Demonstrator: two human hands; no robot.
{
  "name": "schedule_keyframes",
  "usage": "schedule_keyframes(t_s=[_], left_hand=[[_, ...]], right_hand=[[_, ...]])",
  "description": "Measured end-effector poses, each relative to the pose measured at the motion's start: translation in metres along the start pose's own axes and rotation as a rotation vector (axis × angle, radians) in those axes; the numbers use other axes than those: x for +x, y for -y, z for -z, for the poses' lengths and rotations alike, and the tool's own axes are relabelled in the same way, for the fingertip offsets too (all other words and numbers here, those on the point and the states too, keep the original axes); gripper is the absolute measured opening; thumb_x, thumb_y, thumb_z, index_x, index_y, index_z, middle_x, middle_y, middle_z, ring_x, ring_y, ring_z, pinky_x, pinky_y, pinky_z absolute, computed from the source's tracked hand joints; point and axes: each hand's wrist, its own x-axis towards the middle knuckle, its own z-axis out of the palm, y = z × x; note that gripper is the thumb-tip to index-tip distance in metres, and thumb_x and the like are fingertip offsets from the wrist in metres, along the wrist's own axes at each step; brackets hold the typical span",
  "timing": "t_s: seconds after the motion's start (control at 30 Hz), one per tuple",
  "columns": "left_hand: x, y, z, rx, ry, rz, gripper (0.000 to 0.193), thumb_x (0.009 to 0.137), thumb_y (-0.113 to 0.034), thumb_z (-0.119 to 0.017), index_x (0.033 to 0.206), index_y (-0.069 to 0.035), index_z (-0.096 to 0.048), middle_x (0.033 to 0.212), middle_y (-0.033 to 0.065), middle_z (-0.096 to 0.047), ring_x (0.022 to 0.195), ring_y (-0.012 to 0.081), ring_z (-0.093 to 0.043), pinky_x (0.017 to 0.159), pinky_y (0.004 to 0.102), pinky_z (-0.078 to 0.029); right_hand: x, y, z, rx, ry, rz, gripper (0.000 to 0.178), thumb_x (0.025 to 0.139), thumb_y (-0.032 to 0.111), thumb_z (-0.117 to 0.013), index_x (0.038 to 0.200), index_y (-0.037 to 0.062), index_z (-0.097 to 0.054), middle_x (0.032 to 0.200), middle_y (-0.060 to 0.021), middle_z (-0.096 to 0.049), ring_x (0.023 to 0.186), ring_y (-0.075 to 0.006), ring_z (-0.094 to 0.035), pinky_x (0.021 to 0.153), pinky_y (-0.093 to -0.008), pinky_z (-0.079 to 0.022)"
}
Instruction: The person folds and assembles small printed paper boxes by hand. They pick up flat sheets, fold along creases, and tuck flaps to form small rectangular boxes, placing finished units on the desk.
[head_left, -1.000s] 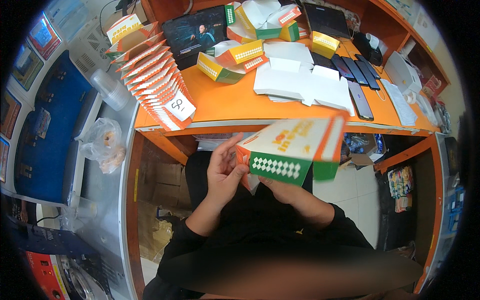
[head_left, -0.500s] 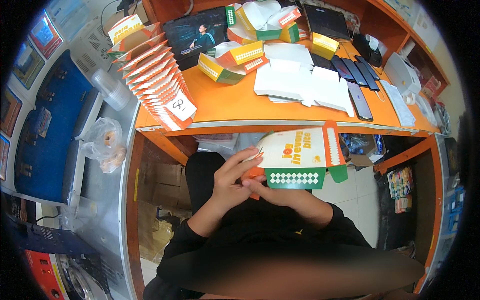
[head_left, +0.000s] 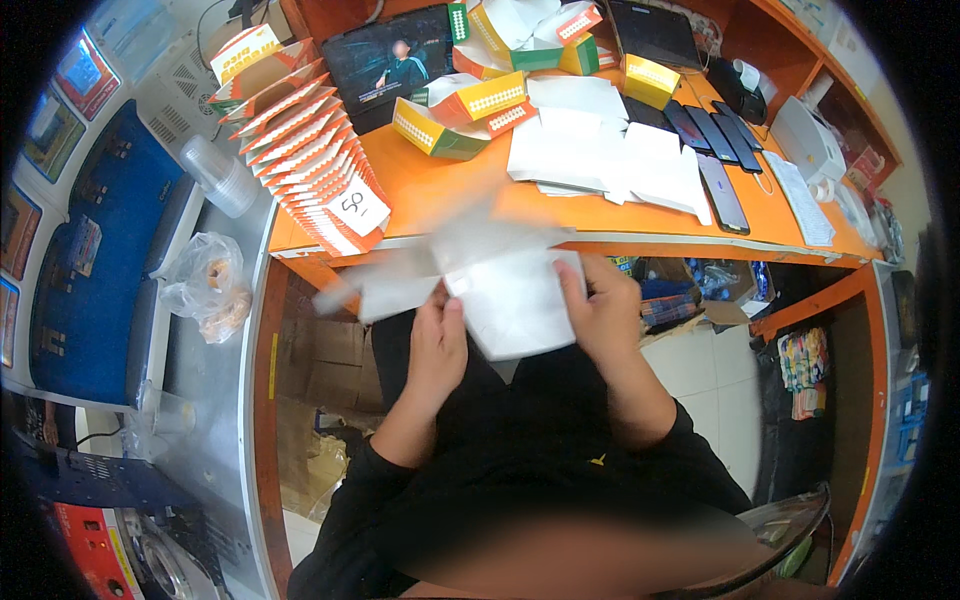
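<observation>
A cardboard food box [head_left: 515, 305] is spread between my hands over my lap, just off the desk's front edge. Its plain white inside faces up, and its far flaps are smeared by motion. My left hand [head_left: 437, 340] pinches the box at its left side, thumb on the white face. On the right side my right hand [head_left: 605, 305] grips the edge, thumb on top and fingers behind. The printed outside is hidden from view. Beyond lies a pile of flat white box blanks [head_left: 570, 150] on the orange desk [head_left: 420, 200].
A tall nested stack of boxes [head_left: 310, 150] leans at the desk's left. Folded boxes [head_left: 465, 110] sit farther back, before a screen [head_left: 390, 70]. Several phones [head_left: 720, 190] lie at the right. A bag of doughnuts [head_left: 210, 285] rests on the grey side counter [head_left: 215, 400].
The box has been turned over and opened out, from its printed side to its white inside. My hands have moved apart, the right one to the box's right edge.
</observation>
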Motion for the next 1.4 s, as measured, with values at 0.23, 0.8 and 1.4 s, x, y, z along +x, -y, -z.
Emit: schedule_keyframes(t_s=[0.23, 0.8, 1.4], left_hand=[[-0.006, -0.006, 0.01, -0.461, 0.686, 0.216, 0.041, 0.102, -0.038, -0.05, 0.12, -0.002, -0.052, 0.12, 0.0116, -0.062, 0.11, 0.0208, -0.062, 0.094, 0.0336, -0.05], [-0.011, 0.003, -0.007, -0.347, -0.059, -0.106, 0.023, 0.096, -0.01, -0.061, 0.117, 0.0, -0.061, 0.114, 0.0095, -0.064, 0.104, 0.016, -0.061, 0.091, 0.0301, -0.048], [-0.02, 0.005, -0.003, -0.676, 0.205, -0.135, 0.057, 0.092, -0.028, -0.07, 0.136, 0.0, -0.048, 0.132, 0.0138, -0.056, 0.121, 0.0237, -0.054, 0.1, 0.0376, -0.046]], right_hand=[[-0.002, -0.003, 0.006, -0.062, -0.003, 0.206, 0.017, 0.07, 0.003, -0.082, 0.08, 0.0023, -0.068, 0.08, -0.0103, -0.066, 0.071, -0.0247, -0.064, 0.063, -0.0318, -0.05], [-0.017, 0.018, -0.008, 0.178, 0.16, 0.314, 0.023, 0.068, 0.012, -0.078, 0.087, 0.0115, -0.065, 0.094, -0.0014, -0.065, 0.09, -0.0224, -0.063, 0.079, -0.0363, -0.039], [-0.024, 0.035, -0.012, 0.112, 0.158, 0.402, 0.015, 0.081, 0.016, -0.072, 0.095, 0.0092, -0.072, 0.101, -0.005, -0.066, 0.096, -0.0229, -0.063, 0.083, -0.0397, -0.04]])
